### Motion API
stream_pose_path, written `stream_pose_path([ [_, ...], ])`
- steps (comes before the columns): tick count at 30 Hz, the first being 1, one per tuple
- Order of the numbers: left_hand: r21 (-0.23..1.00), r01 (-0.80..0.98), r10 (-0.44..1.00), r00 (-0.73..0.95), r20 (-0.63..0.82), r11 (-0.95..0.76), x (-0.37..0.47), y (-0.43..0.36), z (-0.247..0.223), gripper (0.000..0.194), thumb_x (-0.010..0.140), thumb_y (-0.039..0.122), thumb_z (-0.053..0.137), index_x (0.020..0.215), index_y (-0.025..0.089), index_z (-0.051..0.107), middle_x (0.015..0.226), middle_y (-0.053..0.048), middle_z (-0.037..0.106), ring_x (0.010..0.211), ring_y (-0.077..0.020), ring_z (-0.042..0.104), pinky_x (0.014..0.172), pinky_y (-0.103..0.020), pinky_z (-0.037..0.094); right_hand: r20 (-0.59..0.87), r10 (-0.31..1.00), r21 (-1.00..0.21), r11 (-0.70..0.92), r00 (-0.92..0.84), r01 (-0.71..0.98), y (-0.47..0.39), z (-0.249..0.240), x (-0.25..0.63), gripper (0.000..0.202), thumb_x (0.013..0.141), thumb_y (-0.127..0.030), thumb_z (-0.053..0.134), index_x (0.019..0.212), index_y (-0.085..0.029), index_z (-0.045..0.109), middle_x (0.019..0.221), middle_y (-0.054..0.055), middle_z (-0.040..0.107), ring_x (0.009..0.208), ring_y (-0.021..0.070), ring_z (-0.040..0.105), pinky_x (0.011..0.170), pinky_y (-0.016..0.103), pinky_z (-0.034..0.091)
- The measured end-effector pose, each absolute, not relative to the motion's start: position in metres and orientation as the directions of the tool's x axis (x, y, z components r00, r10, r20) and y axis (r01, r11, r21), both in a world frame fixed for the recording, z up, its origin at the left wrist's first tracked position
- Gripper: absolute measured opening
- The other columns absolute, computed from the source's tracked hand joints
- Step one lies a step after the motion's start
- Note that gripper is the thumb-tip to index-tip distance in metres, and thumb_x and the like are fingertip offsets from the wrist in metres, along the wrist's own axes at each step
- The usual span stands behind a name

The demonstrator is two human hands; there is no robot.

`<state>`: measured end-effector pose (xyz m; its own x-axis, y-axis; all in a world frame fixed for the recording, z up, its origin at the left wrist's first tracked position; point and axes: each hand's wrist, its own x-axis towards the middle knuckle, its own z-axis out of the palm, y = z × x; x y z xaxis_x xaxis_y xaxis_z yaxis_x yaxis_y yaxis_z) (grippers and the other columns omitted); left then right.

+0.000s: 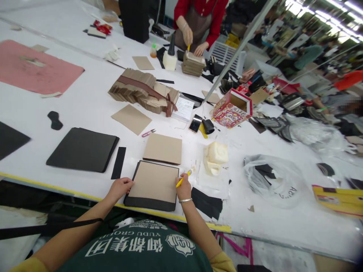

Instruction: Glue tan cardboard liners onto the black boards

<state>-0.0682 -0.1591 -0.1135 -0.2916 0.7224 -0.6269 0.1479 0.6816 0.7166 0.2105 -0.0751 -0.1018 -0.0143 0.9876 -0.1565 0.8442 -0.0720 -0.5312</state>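
In front of me a tan cardboard panel (155,181) lies on a slightly larger black panel (150,204), whose dark strip shows along the near side. My left hand (123,187) is closed, thumb and fingers pinching at the left edge of the tan panel. A yellow-handled brush (183,180) is gripped in my right hand (184,189), at the panels' right edge, its bristles pointing away to the right. Just beyond lies a stack of tan cardboard panels (163,148). To the right stands a cream plastic glue container (217,155).
Black panels (83,149) are stacked at left, beside a black strip (118,163). More black strips (208,204) lie by my right wrist. Thread snips (149,133), a phone (195,123) and a patterned box (232,107) lie farther back. A co-worker (198,22) brushes a stack across the table.
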Motion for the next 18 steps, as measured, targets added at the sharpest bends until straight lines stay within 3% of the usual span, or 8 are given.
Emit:
stream_pose_path([
  [9,0.688,0.131,0.692,-0.283,-0.664,0.714,-0.0699,-0.1573,-0.1134,0.030,0.056,0.045,0.063,0.060,0.016,0.060,0.048,0.002,0.053,0.048,-0.0133,0.052,0.050,-0.023,0.044,-0.190,0.981,-0.415,-0.059,-0.023,0.908,-0.0744,-0.1041,0.2122,0.018,0.082,-0.027,0.044,0.097,-0.019,0.044,0.065,-0.002,0.056,0.059,0.0148,0.057,0.055,0.022,0.034],
  [18,0.684,0.094,0.677,-0.292,-0.676,0.724,-0.0669,-0.1559,-0.1091,0.028,0.055,0.043,0.063,0.059,0.015,0.058,0.048,0.003,0.051,0.049,-0.0117,0.048,0.049,-0.022,0.043,-0.178,0.981,-0.419,-0.007,-0.074,0.908,-0.0723,-0.1075,0.2135,0.017,0.081,-0.025,0.044,0.096,-0.019,0.045,0.064,-0.002,0.054,0.056,0.0126,0.052,0.053,0.021,0.031],
])
